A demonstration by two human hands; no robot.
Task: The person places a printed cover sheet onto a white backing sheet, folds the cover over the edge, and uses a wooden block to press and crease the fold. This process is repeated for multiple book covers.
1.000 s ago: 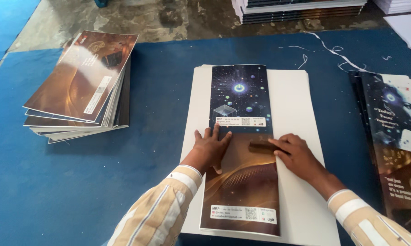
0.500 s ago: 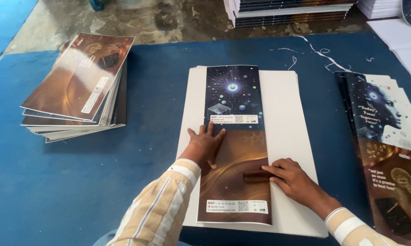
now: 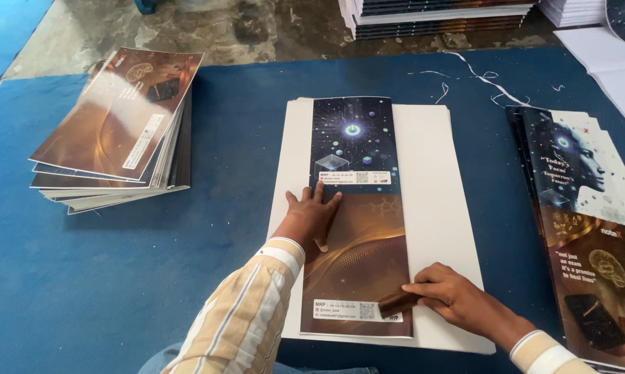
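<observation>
A white sheet (image 3: 444, 208) lies on the blue table with a folded printed cover strip (image 3: 357, 270) on top, dark blue at the far end and brown at the near end. My left hand (image 3: 311, 218) presses flat on the strip's left side near its middle, fingers spread. Close to the near right edge of the strip, my right hand (image 3: 458, 299) grips a small dark brown block (image 3: 397, 303) that rests on the fold.
A stack of brown printed covers (image 3: 119, 128) sits at the left. More printed covers (image 3: 589, 235) lie along the right edge. Book stacks (image 3: 437, 15) stand beyond the table's far side, with white thread scraps (image 3: 475, 73) and white paper (image 3: 613, 69) at the far right.
My right hand has slid the brown block along the strip's right edge toward me, from mid-strip to its near end. My left hand stays pressed in place.
</observation>
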